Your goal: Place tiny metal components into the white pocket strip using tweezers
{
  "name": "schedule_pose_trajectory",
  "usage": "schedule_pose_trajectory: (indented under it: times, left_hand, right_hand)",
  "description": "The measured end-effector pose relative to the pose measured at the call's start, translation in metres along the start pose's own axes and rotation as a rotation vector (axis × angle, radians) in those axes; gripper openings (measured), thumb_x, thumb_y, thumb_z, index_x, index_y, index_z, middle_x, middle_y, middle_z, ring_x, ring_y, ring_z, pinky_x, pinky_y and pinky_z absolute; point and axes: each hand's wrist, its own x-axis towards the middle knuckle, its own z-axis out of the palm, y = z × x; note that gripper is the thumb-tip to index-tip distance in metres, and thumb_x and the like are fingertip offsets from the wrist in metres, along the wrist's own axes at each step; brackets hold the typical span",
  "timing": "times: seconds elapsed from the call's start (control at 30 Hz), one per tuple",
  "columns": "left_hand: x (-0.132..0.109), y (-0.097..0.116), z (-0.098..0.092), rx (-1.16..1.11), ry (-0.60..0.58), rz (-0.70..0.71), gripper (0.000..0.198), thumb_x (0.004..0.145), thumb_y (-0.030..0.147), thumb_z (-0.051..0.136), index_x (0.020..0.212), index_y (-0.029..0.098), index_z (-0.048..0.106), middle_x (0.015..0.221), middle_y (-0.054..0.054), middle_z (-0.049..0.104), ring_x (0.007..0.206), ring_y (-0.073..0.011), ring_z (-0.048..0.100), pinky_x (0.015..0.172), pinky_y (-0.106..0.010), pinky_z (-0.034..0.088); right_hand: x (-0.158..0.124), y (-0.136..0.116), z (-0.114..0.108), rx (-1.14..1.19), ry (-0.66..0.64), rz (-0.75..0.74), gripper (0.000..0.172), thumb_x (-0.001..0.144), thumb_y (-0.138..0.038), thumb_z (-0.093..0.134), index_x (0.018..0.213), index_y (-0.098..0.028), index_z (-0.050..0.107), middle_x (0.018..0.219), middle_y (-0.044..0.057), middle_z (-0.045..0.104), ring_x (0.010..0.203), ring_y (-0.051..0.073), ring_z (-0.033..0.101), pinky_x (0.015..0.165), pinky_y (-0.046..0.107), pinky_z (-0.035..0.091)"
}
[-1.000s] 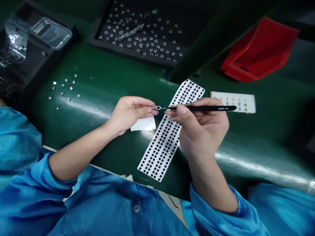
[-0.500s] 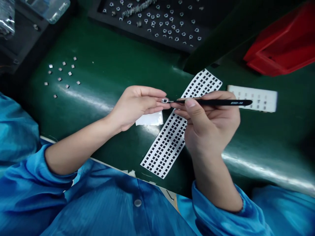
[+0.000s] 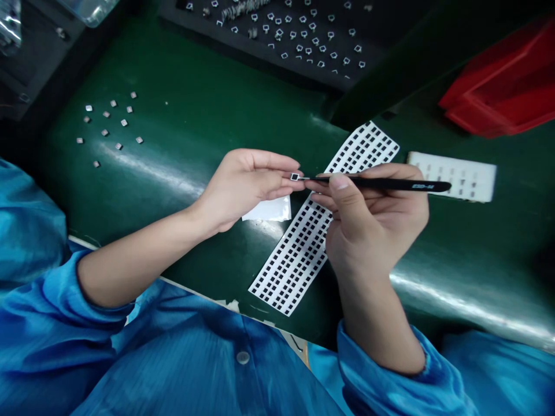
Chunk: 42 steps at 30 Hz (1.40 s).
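In the middle of the head view my left hand [image 3: 247,188] is closed, its thumb and fingertips around a tiny square metal-framed part [image 3: 295,177] with a dark centre. My right hand [image 3: 373,219] grips black tweezers [image 3: 390,183] held nearly level, their thin tips pointing left and meeting the part's right side. Whether the tips pinch it or only touch it, I cannot tell. Beneath my right hand lies a white sheet of small black squares [image 3: 289,271], partly covered by the fingers. A white slip [image 3: 271,209] rests under my left fingers.
Several small square metal pieces [image 3: 124,122] are scattered on the green table [image 3: 195,104] at left. A black tray [image 3: 243,49] with many tiny frames stands at the back. To the right are a white block [image 3: 481,179] with rows of slots and a red bin [image 3: 481,110].
The small part has turned slightly at the tweezer tips, its dark face now showing more as a diamond. Both hands keep their grips; the whole view has shifted a little.
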Motion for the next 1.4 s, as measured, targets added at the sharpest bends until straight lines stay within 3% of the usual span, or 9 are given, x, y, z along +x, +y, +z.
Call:
schedule_pose_trajectory:
  times: [0.17,0.4,0.63,1.13,1.4]
  left_hand:
    - [-0.0002,-0.0004,0.0000,0.010,0.011,-0.008,0.011,0.084,0.003,0.080,0.092,0.010,0.077,0.095,-0.008,0.080,0.105,-0.0319,0.082,0.097,-0.045,0.070]
    - [0.0005,-0.0017,-0.0006,-0.004,-0.009,0.004,0.010,0.088,0.002,0.073,0.091,0.011,0.077,0.091,-0.006,0.081,0.101,-0.0266,0.083,0.100,-0.042,0.068]
    - [0.0000,-0.0020,-0.0012,-0.007,-0.018,0.005,0.010,0.088,0.003,0.072,0.091,0.011,0.077,0.093,-0.007,0.081,0.102,-0.0265,0.083,0.101,-0.042,0.068]
    - [0.0020,-0.0042,-0.0044,0.052,-0.055,0.032,0.015,0.093,0.001,0.064,0.097,0.011,0.074,0.094,-0.005,0.082,0.102,-0.0235,0.083,0.103,-0.042,0.068]
    - [0.0035,-0.0098,-0.0083,0.225,-0.086,0.151,0.025,0.087,0.001,0.072,0.109,0.013,0.075,0.098,-0.005,0.083,0.097,-0.0213,0.083,0.092,-0.034,0.069]
  right_hand:
    - [0.0005,0.0003,0.0000,-0.012,0.000,-0.010,0.023,0.091,-0.020,0.085,0.098,-0.028,0.064,0.089,-0.003,0.079,0.081,0.020,0.083,0.070,0.032,0.072]
    - [0.0015,-0.0004,0.0004,0.017,-0.007,0.002,0.025,0.089,-0.018,0.085,0.098,-0.027,0.064,0.087,-0.003,0.079,0.080,0.018,0.082,0.069,0.028,0.070]
    - [0.0009,-0.0008,0.0007,-0.034,-0.007,0.003,0.025,0.090,-0.022,0.085,0.097,-0.029,0.063,0.089,-0.004,0.079,0.081,0.020,0.082,0.071,0.034,0.072]
    - [0.0009,0.0007,0.0018,-0.011,0.002,-0.028,0.028,0.088,-0.021,0.088,0.098,-0.023,0.062,0.086,-0.004,0.078,0.079,0.018,0.083,0.069,0.028,0.068]
    - [-0.0018,-0.0018,0.0025,0.003,-0.007,-0.060,0.028,0.089,-0.023,0.088,0.100,-0.024,0.062,0.090,-0.003,0.080,0.082,0.019,0.083,0.072,0.031,0.069]
